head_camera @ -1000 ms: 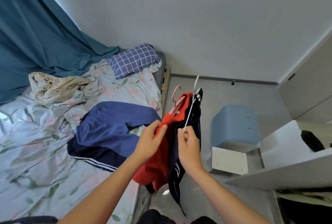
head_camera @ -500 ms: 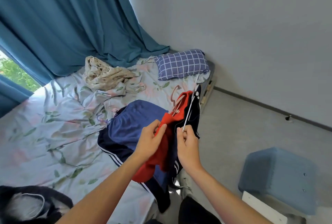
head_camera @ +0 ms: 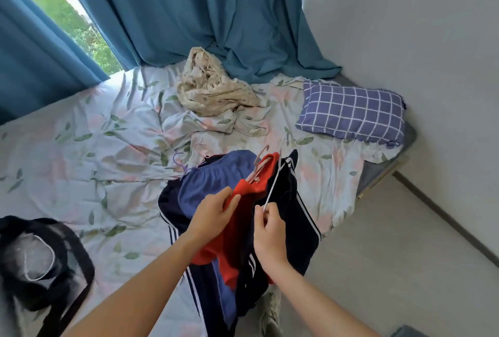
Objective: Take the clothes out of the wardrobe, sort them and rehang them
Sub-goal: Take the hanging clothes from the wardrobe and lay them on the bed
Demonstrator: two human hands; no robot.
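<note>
My left hand grips a red garment that hangs on a pink hanger. My right hand pinches the end of a white hanger that carries dark navy shorts with white stripes. Both garments hang in front of me over the bed's near edge. Blue shorts lie on the bed just behind my left hand, over a navy striped garment. A purple hanger hook pokes out beside them.
The bed has a leaf-print sheet, a crumpled cream cloth and a checked purple pillow. A black bag sits at the lower left. Teal curtains hang behind the bed. Grey floor lies to the right, with a shoe by it.
My view has swung left from the wardrobe and blue stool toward the bed and curtains. Both hands keep the same hold on the garments and have carried them over the bed edge.
</note>
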